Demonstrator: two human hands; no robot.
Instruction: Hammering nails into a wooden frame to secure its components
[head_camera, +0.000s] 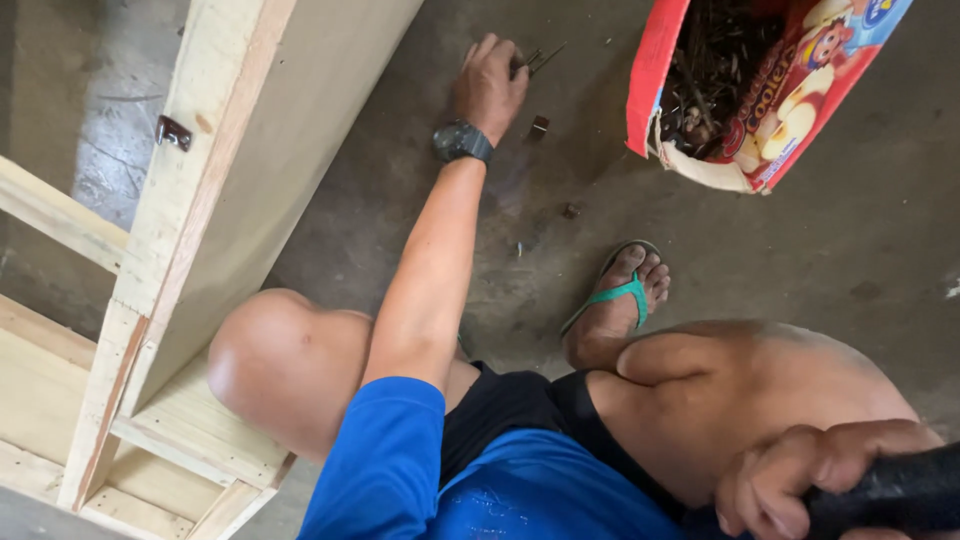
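My left hand (490, 85), with a black wristwatch (461, 141) on the wrist, reaches out to the concrete floor, and its fingertips pinch a few thin nails (537, 61). At the bottom right my right hand (800, 475) is closed around a thick black handle (895, 492) that rests by my right knee; the rest of the tool is out of frame. I am squatting, with both bare knees in view and one foot in a green flip-flop (617, 297).
An open red cardboard box (770, 120) full of dark nails lies at the top right. A pale wooden cabinet frame (215, 200) with a small metal catch (172, 131) stands at the left. A small dark piece (539, 127) lies on the floor.
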